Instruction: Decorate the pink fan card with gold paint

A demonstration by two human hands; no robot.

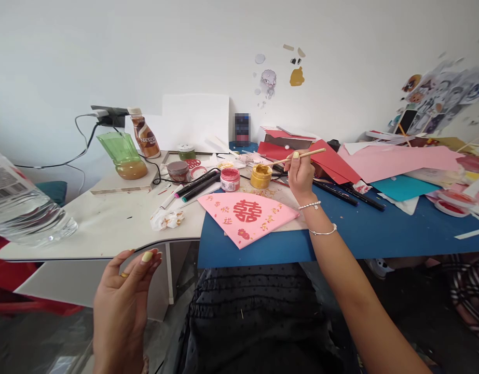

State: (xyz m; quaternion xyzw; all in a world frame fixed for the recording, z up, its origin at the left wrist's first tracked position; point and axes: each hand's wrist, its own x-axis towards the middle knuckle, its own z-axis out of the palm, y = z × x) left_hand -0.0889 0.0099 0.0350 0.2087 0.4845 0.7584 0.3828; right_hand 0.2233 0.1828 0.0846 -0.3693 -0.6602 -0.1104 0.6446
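My right hand (300, 174) is closed round a thin wooden stick (315, 152). The stick's low end reaches into an open jar of yellow paint (261, 177). Beside that jar stands a jar of pink-red paint (230, 181). In front of both lies a pink fan-shaped folded paper (250, 213) with a red double-happiness character, small gold and red writing and a red flower. My left hand (124, 301) is raised in front of the white table's edge, its fingers curled against the thumb, and no object shows in it.
Markers (202, 186), a crumpled tissue (167, 219) and a brown paint jar (177, 171) lie left of the fan. A green cup (122, 156), a Nescafé bottle (144, 135) and a large water bottle (25, 202) stand further left. Coloured paper (402, 166) covers the right side.
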